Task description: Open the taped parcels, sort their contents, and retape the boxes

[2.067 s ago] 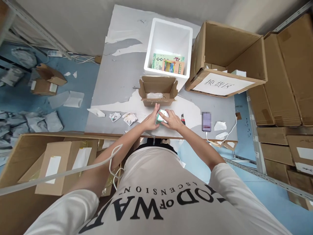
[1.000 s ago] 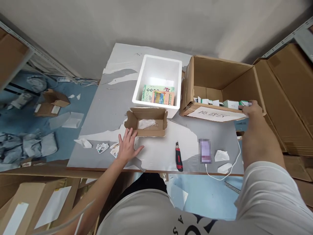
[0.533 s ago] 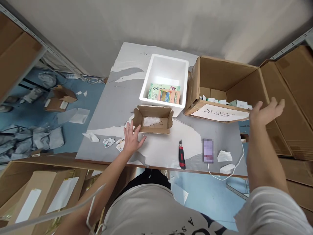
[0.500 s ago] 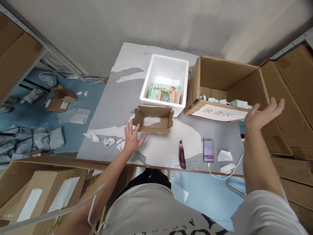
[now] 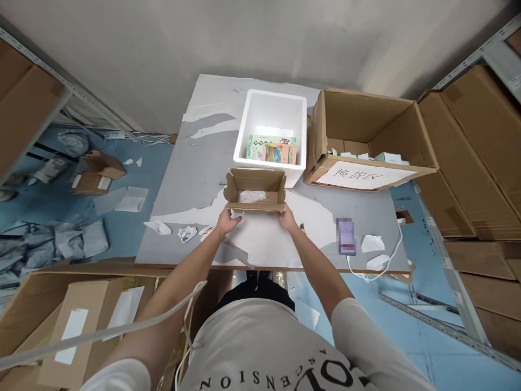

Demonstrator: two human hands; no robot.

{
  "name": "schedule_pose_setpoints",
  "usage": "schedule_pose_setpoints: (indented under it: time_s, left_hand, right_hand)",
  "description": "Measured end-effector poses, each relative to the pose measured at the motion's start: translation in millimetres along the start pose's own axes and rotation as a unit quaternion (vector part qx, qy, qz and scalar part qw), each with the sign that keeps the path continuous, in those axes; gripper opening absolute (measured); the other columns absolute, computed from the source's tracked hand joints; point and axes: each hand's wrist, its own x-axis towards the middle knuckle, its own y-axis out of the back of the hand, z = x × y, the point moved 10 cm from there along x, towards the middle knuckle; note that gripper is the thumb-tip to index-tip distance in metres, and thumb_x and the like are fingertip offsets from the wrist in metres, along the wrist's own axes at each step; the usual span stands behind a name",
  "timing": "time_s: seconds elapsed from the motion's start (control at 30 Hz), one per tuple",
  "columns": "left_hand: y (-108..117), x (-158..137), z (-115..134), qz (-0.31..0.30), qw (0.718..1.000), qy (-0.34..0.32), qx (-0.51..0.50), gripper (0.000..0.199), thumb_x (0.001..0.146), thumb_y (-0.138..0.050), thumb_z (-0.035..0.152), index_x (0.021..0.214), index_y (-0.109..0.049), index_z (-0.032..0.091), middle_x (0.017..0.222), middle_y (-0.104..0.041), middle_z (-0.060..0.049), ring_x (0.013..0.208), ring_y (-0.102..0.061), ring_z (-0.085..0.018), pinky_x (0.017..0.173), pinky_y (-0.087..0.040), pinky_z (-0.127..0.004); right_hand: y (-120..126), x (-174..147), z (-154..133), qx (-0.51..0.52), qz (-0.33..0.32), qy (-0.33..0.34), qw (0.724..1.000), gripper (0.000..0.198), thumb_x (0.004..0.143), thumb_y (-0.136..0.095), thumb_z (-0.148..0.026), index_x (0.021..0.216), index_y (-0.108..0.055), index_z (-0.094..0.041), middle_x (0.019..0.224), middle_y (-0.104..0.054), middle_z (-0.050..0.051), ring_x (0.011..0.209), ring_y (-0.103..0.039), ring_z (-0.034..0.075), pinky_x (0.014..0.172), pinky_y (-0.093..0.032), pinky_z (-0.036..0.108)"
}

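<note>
A small open cardboard box (image 5: 255, 206) sits near the middle of the table, with a crumpled whitish piece of plastic or paper (image 5: 252, 196) inside. My left hand (image 5: 228, 221) grips its front left corner, the thumb along the near side. At the front right corner, my right hand (image 5: 288, 218) takes hold of the same box; some of its fingers are hidden. Directly behind stands a white foam box (image 5: 271, 117) holding a green booklet (image 5: 256, 147) and an orange one (image 5: 287, 153). The utility knife is mostly covered by my right forearm.
A large cardboard box (image 5: 368, 106) with a handwritten label and small cartons stands at the back right. A phone (image 5: 345, 237) on a white cable lies at the front right, near paper scraps (image 5: 372, 243). More scraps (image 5: 187, 234) lie at left. Packed cartons (image 5: 77, 326) stand below left.
My right hand has come down from the large box to the right corner of the small cardboard box. My left hand has closed on its left corner. The small box's front side has tilted up slightly.
</note>
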Motion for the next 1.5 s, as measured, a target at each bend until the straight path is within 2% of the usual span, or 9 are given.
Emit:
schedule_pose_setpoints:
  time_s: [0.13, 0.27, 0.37, 0.5, 0.83, 1.03, 1.17, 1.3, 1.5]
  left_hand:
    - [3, -25, 16, 0.004, 0.995, -0.047, -0.083, 0.055, 0.069, -0.065, 0.031, 0.122, -0.055, 0.019, 0.119, -0.058, -0.010, 0.110, -0.058, -0.022, 0.095, -0.047, -0.040]
    - [6, -66, 21, -0.005, 0.995, -0.044, -0.089, 0.051, 0.076, -0.062, 0.042, 0.122, -0.059, 0.021, 0.112, -0.054, -0.009, 0.102, -0.059, -0.021, 0.080, -0.054, -0.035]
    - [-2, -93, 13, -0.020, 0.997, -0.028, -0.069, 0.051, 0.077, -0.061, 0.046, 0.120, -0.062, 0.019, 0.104, -0.055, -0.009, 0.093, -0.058, -0.021, 0.073, -0.055, -0.034]
    - [-15, -107, -10, -0.023, 0.999, 0.001, -0.039, 0.048, 0.077, -0.062, 0.045, 0.117, -0.065, 0.017, 0.092, -0.059, -0.007, 0.084, -0.059, -0.020, 0.084, -0.052, -0.039]
    - [-22, -120, -58, -0.077, 0.986, 0.060, -0.133, 0.056, 0.079, -0.048, 0.032, 0.131, -0.056, 0.014, 0.128, -0.060, -0.013, 0.114, -0.058, -0.026, 0.100, -0.045, -0.045]
    - [-31, -144, -76, -0.168, 0.985, 0.020, -0.037, 0.075, 0.062, -0.065, 0.024, 0.135, -0.053, 0.015, 0.139, -0.054, -0.013, 0.128, -0.048, -0.034, 0.105, -0.041, -0.049]
    - [-32, -145, -58, -0.144, 0.987, 0.002, -0.073, 0.056, 0.075, -0.061, 0.037, 0.127, -0.057, 0.016, 0.122, -0.065, -0.011, 0.116, -0.058, -0.029, 0.103, -0.043, -0.046]
    - [-10, -145, -7, -0.092, 0.989, -0.048, -0.101, 0.052, 0.084, -0.053, 0.045, 0.126, -0.052, 0.015, 0.121, -0.065, -0.012, 0.110, -0.061, -0.023, 0.099, -0.047, -0.040]
    - [23, -129, 54, 0.005, 0.999, -0.032, -0.012, 0.048, 0.086, -0.054, 0.048, 0.123, -0.055, 0.018, 0.117, -0.065, -0.010, 0.107, -0.061, -0.023, 0.094, -0.046, -0.035]
  right_hand:
    - [29, -36, -12, 0.000, 0.064, -0.003, 0.998, 0.042, 0.086, -0.047, -0.032, 0.123, -0.056, -0.016, 0.112, -0.061, 0.013, 0.101, -0.059, 0.023, 0.096, -0.046, 0.042]
    - [50, -86, -16, -0.072, 0.087, -0.021, 0.993, 0.043, 0.091, -0.039, -0.046, 0.112, -0.060, -0.015, 0.104, -0.062, 0.013, 0.100, -0.056, 0.025, 0.093, -0.045, 0.042]
    - [47, -114, -3, -0.127, 0.072, -0.077, 0.986, 0.044, 0.092, -0.033, -0.050, 0.093, -0.062, -0.017, 0.094, -0.064, 0.013, 0.098, -0.057, 0.026, 0.091, -0.044, 0.041]
    - [32, -131, 19, -0.132, 0.051, -0.144, 0.979, 0.044, 0.091, -0.036, -0.053, 0.080, -0.060, -0.018, 0.086, -0.066, 0.014, 0.086, -0.061, 0.026, 0.082, -0.046, 0.037]
    - [29, -160, 70, 0.038, 0.088, -0.157, 0.983, 0.045, 0.089, -0.035, -0.040, 0.122, -0.055, -0.016, 0.112, -0.065, 0.013, 0.099, -0.064, 0.021, 0.091, -0.050, 0.039]
    - [4, -192, 86, 0.051, 0.026, -0.154, 0.986, 0.055, 0.065, -0.062, -0.023, 0.119, -0.054, -0.020, 0.125, -0.059, 0.011, 0.114, -0.058, 0.023, 0.104, -0.042, 0.044]
    - [-3, -193, 73, 0.094, 0.027, -0.167, 0.981, 0.047, 0.073, -0.058, -0.033, 0.117, -0.048, -0.023, 0.127, -0.057, 0.010, 0.122, -0.052, 0.022, 0.105, -0.041, 0.045]
    - [24, -186, 19, 0.093, 0.051, -0.091, 0.990, 0.036, 0.080, -0.055, -0.047, 0.107, -0.047, -0.023, 0.125, -0.058, 0.010, 0.118, -0.054, 0.023, 0.098, -0.044, 0.040]
    - [62, -164, -38, -0.112, 0.074, -0.132, 0.982, 0.040, 0.089, -0.036, -0.062, 0.086, -0.046, -0.023, 0.082, -0.063, 0.006, 0.082, -0.058, 0.023, 0.077, -0.044, 0.035]
